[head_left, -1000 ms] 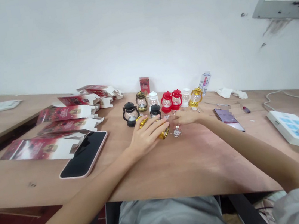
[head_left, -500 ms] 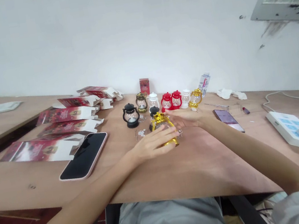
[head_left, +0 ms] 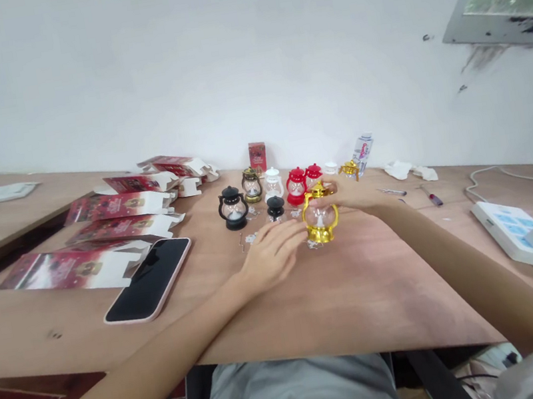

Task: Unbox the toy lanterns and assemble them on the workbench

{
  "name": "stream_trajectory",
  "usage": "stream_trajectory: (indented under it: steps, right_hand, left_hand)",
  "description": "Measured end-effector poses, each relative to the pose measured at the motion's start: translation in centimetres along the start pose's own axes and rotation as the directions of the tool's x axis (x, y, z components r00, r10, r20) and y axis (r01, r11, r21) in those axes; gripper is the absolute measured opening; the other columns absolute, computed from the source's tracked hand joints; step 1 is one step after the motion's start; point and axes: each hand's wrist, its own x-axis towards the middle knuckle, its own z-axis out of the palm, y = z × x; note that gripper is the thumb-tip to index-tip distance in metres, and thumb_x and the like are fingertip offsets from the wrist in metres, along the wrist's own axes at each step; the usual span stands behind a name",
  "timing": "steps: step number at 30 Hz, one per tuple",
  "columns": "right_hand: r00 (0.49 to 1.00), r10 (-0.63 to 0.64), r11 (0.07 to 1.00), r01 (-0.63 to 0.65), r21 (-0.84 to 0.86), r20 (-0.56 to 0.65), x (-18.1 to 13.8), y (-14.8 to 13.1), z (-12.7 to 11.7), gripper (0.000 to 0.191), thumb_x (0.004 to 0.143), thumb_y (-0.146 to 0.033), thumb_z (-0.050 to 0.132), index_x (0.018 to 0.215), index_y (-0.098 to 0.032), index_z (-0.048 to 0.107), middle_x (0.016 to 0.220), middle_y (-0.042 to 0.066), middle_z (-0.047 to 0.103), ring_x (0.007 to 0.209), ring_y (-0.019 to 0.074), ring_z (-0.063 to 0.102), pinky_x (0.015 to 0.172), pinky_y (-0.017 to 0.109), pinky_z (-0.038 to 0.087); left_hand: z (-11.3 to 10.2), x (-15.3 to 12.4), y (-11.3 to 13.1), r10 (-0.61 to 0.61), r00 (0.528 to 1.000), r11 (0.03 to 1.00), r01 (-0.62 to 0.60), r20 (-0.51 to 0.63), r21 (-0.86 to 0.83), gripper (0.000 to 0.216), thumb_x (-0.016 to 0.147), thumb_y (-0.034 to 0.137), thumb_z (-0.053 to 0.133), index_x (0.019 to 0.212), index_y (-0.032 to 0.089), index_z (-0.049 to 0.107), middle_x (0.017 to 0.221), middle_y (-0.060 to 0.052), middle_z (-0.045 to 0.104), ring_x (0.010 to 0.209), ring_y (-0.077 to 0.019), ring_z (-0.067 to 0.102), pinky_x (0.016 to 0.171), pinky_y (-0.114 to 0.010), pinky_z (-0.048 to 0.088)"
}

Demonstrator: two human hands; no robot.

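Observation:
My right hand (head_left: pixel 344 192) grips a small gold lantern (head_left: pixel 321 223) near its top, holding it upright with its clear globe and gold base showing. Beside the lantern's left side is my left hand (head_left: pixel 275 252), fingers stretched toward it; whether the fingertips touch it I cannot tell. Just beyond the left hand lies a black lantern part (head_left: pixel 275 207), with small white pieces (head_left: pixel 251 237) and thin wire bits around it. A complete black lantern (head_left: pixel 234 209) stands to its left.
Behind stand a bronze lantern (head_left: pixel 252 187), a white lantern (head_left: pixel 274 185), red lanterns (head_left: pixel 296 188) and another gold lantern (head_left: pixel 350 169). Flattened red boxes (head_left: pixel 79 266) and a phone (head_left: pixel 151 282) lie left. A screwdriver (head_left: pixel 433 198) and a power strip (head_left: pixel 528 239) are right.
The gold lantern has moved right and now stands upright in my right hand's grip. My left hand has come off its front and sits to its left.

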Motion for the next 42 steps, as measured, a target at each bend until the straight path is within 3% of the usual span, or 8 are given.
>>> stream_trajectory:
  steps: [4, 10, 18, 24, 29, 33, 37, 42]
  right_hand:
    - [0.969, -0.096, 0.977, 0.049, -0.207, -0.227, 2.0, 2.1, -0.6, 0.039, 0.057, -0.030, 0.074, 0.089, -0.018, 0.054, 0.086, 0.001, 0.061, 0.085, 0.0189, 0.057, 0.078, 0.034, 0.043]
    - [0.969, -0.138, 0.940, 0.064, -0.334, -0.205, 3.8, 3.7, 1.2, 0.033, 0.059, -0.029, 0.070, 0.086, -0.018, 0.053, 0.088, 0.000, 0.059, 0.084, 0.0179, 0.053, 0.079, 0.032, 0.040]
    - [0.978, -0.116, 0.963, 0.069, -0.260, -0.173, 4.2, 4.0, 0.5, 0.044, 0.063, -0.043, 0.072, 0.096, -0.019, 0.055, 0.101, 0.006, 0.062, 0.095, 0.0212, 0.057, 0.083, 0.035, 0.043]
    - [0.854, -0.153, 0.960, 0.010, -0.279, -0.497, 5.5, 2.0, -0.9, 0.028, 0.080, -0.044, 0.053, 0.089, -0.018, 0.057, 0.091, 0.006, 0.066, 0.086, 0.0192, 0.060, 0.079, 0.035, 0.044]
    - [0.811, -0.192, 0.941, -0.007, -0.337, -0.553, 7.8, 0.8, -0.7, 0.017, 0.079, -0.025, 0.049, 0.092, -0.017, 0.056, 0.095, 0.008, 0.065, 0.088, 0.0199, 0.060, 0.080, 0.035, 0.045]
    - [0.839, -0.326, 0.807, 0.006, -0.590, -0.436, 11.5, -0.1, 0.1, 0.028, 0.078, -0.016, 0.044, 0.104, -0.013, 0.053, 0.103, 0.012, 0.064, 0.095, 0.0249, 0.058, 0.086, 0.041, 0.044]
    - [0.887, -0.359, 0.627, -0.001, -0.779, -0.290, 16.8, -1.5, 1.5, 0.042, 0.075, -0.011, 0.044, 0.117, -0.011, 0.048, 0.120, 0.018, 0.057, 0.114, 0.0324, 0.048, 0.092, 0.050, 0.039]
    - [0.971, -0.137, 0.572, -0.083, -0.816, -0.195, 22.7, -2.2, 3.7, 0.066, 0.074, -0.008, 0.045, 0.137, -0.004, 0.027, 0.142, 0.023, 0.037, 0.136, 0.0325, 0.027, 0.105, 0.054, 0.027]
  left_hand:
    - [0.2, -0.2, -0.7, -0.227, 0.973, 0.972, 0.222, 0.050, 0.081, 0.013, 0.083, 0.014, 0.049, 0.091, 0.018, 0.059, 0.092, -0.005, 0.067, 0.084, -0.0183, 0.057, 0.071, -0.033, 0.040]
    - [0.5, -0.5, -1.4, -0.323, 0.928, 0.946, 0.312, 0.183, 0.087, 0.012, 0.082, 0.015, 0.048, 0.087, 0.018, 0.058, 0.089, -0.003, 0.066, 0.083, -0.0187, 0.055, 0.070, -0.033, 0.035]
    - [0.3, -0.2, -1.2, -0.463, 0.848, 0.886, 0.449, 0.260, 0.114, 0.014, 0.080, 0.017, 0.048, 0.091, 0.020, 0.057, 0.100, -0.003, 0.067, 0.096, -0.0207, 0.056, 0.083, -0.037, 0.034]
    - [0.2, -0.2, -1.1, -0.533, 0.815, 0.846, 0.518, 0.229, 0.125, 0.015, 0.077, 0.016, 0.050, 0.088, 0.022, 0.057, 0.099, -0.003, 0.068, 0.111, -0.0248, 0.051, 0.091, -0.047, 0.024]
    - [0.2, -0.3, -1.1, -0.567, 0.804, 0.824, 0.549, 0.179, 0.143, 0.012, 0.077, 0.016, 0.051, 0.084, 0.022, 0.058, 0.094, -0.002, 0.069, 0.112, -0.0272, 0.048, 0.088, -0.048, 0.022]
    - [0.0, -0.1, -1.2, -0.497, 0.860, 0.867, 0.488, 0.115, 0.103, 0.010, 0.080, 0.018, 0.048, 0.079, 0.019, 0.058, 0.083, -0.003, 0.066, 0.088, -0.0212, 0.052, 0.075, -0.037, 0.029]
    - [0.1, -0.4, -0.9, -0.245, 0.947, 0.964, 0.260, 0.207, -0.049, 0.013, 0.082, 0.018, 0.045, 0.078, 0.018, 0.057, 0.074, -0.003, 0.061, 0.072, -0.0152, 0.050, 0.066, -0.030, 0.030]
    - [1.0, -1.2, -0.1, -0.035, 0.902, 0.985, 0.104, 0.431, -0.136, 0.009, 0.080, 0.021, 0.047, 0.082, 0.018, 0.056, 0.070, -0.001, 0.058, 0.068, -0.0139, 0.051, 0.063, -0.029, 0.029]
